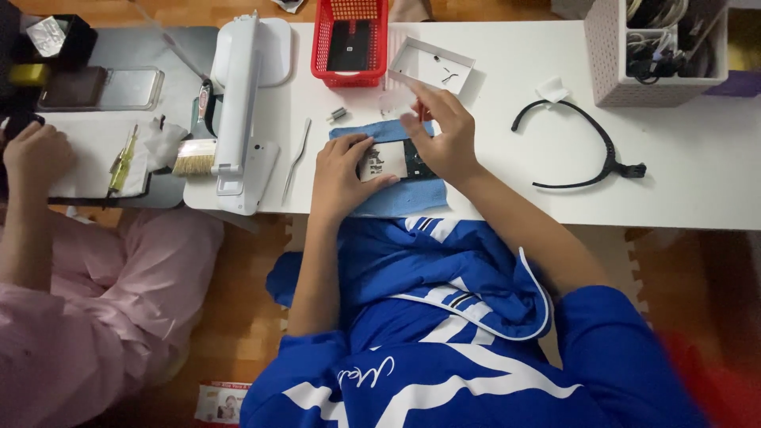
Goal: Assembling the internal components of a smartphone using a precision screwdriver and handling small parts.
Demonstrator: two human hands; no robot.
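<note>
- Cloth (412, 200), blue, lies at the table's (697, 174) near edge, with a small opened device (388, 162) on top of it.
- My left hand (342, 170) rests flat on the device's left end, fingers pressed together, pinning it down.
- My right hand (444, 135) hovers over the device's right end, thumb and forefinger pinching something too small to make out.
- Tweezers (296, 161) lie just left of the cloth, beside a white lamp base (242, 111) and a brush (194, 157).
- Black curved band (590, 150) lies well apart on my right.
- Farther back stand a white tray (432, 63) and a red basket (351, 43).
- Another person's hand (36, 154) rests on the far left.
</note>
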